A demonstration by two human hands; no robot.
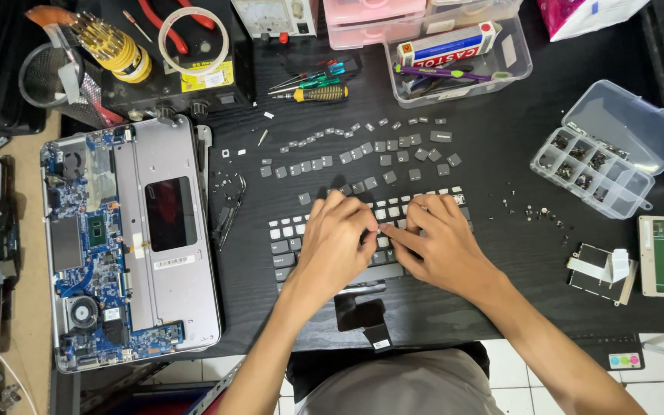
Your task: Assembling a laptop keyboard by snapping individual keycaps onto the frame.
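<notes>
- The left hand [334, 244] and the right hand [437, 242] are laid side by side on a flat black laptop keyboard [290, 246] with grey-white keys.
- The fingertips of both hands meet over one small key; whether it is actually pinched cannot be told.
- Loose dark square keycaps [378, 150] are scattered just beyond the fingers.
- An opened silver laptop base [128, 238] with a blue circuit board is seen well out from the left hand.
- A clear plastic compartment box [605, 157] holding small parts is set beyond the right hand.
</notes>
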